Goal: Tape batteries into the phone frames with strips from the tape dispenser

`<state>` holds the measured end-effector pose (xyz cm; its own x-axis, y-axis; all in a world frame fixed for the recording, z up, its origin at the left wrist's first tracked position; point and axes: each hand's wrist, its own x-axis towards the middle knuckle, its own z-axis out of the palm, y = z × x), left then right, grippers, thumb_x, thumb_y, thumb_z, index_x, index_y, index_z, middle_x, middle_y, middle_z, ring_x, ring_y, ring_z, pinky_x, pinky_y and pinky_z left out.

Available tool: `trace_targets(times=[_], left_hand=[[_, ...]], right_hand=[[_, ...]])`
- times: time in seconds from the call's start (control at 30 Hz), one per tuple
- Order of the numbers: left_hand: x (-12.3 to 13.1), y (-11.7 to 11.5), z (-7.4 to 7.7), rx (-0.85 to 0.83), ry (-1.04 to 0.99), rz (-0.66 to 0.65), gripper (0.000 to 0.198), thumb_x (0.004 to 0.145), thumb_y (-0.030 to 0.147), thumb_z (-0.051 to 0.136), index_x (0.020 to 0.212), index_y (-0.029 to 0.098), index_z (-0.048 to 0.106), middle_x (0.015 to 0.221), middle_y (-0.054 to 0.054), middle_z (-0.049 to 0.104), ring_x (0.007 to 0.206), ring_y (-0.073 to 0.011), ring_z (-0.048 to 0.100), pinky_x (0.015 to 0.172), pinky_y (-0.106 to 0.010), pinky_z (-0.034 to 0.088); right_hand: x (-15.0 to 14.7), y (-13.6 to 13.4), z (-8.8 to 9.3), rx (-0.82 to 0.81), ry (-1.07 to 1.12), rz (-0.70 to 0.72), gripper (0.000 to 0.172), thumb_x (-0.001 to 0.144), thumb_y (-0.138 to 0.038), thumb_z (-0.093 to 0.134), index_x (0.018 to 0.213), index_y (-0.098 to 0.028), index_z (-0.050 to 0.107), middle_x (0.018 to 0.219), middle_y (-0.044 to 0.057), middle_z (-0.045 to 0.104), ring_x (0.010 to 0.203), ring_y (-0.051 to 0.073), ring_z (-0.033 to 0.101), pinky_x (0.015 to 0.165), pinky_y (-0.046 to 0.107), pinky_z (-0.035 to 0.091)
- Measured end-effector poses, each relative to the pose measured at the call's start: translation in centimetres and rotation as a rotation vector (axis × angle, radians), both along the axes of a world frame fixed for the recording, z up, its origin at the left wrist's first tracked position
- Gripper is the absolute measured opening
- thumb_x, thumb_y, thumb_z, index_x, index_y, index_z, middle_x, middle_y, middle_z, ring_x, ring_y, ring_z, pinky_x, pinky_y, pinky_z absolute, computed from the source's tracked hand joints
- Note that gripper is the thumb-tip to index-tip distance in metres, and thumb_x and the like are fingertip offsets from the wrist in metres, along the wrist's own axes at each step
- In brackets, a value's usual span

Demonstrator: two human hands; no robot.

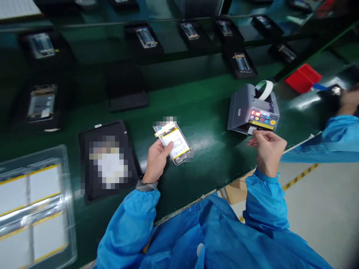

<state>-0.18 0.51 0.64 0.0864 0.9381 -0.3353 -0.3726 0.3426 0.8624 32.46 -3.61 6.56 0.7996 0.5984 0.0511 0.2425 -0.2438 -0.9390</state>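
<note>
while the left hand (157, 160) curls round a phone body (183, 149) bearing yellow-edged white film (174, 142) over the green workbench (207, 112), the right hand (269, 153) pinches a white tape strip (251, 130) at the mouth of a grey tape dispenser (254, 108).

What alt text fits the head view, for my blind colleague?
A left hand holds a smartphone assembly with yellow strips, while the right hand pinches white tape at a grey electronic tape dispenser on a green workbench. Black trays of phone parts lie beyond.
</note>
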Motion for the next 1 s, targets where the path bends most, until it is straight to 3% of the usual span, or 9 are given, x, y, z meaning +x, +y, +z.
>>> trace_targets(times=[0.13,0.2,0.37,0.47,1.0], left_hand=[[0.2,0.0,-0.5,0.028,-0.012,-0.008,0.058,0.070,0.044,0.091,0.114,0.013,0.071,0.119,-0.015,0.076,0.102,-0.0273,0.074,0.086,-0.037,0.060],[0.3,0.0,-0.6,0.047,0.005,-0.003,0.057,0.071,0.046,0.090,0.113,0.014,0.071,0.119,-0.016,0.076,0.101,-0.0271,0.074,0.084,-0.036,0.060],[0.4,0.0,-0.7,0.086,0.057,0.002,0.056,0.072,0.048,0.089,0.113,0.014,0.071,0.117,-0.015,0.076,0.097,-0.0267,0.074,0.077,-0.033,0.060],[0.4,0.0,-0.8,0.086,0.059,0.000,0.057,0.072,0.049,0.088,0.113,0.014,0.070,0.114,-0.015,0.077,0.093,-0.0270,0.075,0.072,-0.033,0.060],[0.3,0.1,-1.2,0.107,0.045,-0.028,0.064,0.072,0.053,0.088,0.118,0.014,0.067,0.118,-0.014,0.076,0.097,-0.0272,0.075,0.079,-0.035,0.062]], right_hand=[[-1.9,-0.9,0.0,0.036,-0.041,0.057,0.005,0.075,-0.021,0.074,0.070,-0.023,0.073,0.055,0.002,0.061,0.046,0.018,0.056,0.047,0.033,0.046],[-4.1,-1.4,-0.4,0.018,0.016,0.197,0.005,0.077,-0.026,0.076,0.075,-0.022,0.075,0.055,0.001,0.062,0.045,0.017,0.055,0.047,0.031,0.046],[-11.4,-1.0,-2.0,-0.102,0.243,0.665,0.027,0.079,-0.042,0.082,0.080,-0.018,0.072,0.053,0.000,0.062,0.045,0.013,0.054,0.047,0.026,0.044],[-13.9,0.0,-3.0,-0.130,0.291,0.812,0.031,0.077,-0.046,0.083,0.078,-0.017,0.070,0.053,-0.001,0.061,0.045,0.012,0.052,0.047,0.025,0.042],[-14.9,0.6,-4.4,-0.189,0.223,0.850,0.030,0.078,-0.045,0.077,0.079,-0.017,0.067,0.053,-0.003,0.057,0.047,0.010,0.047,0.049,0.024,0.036]])
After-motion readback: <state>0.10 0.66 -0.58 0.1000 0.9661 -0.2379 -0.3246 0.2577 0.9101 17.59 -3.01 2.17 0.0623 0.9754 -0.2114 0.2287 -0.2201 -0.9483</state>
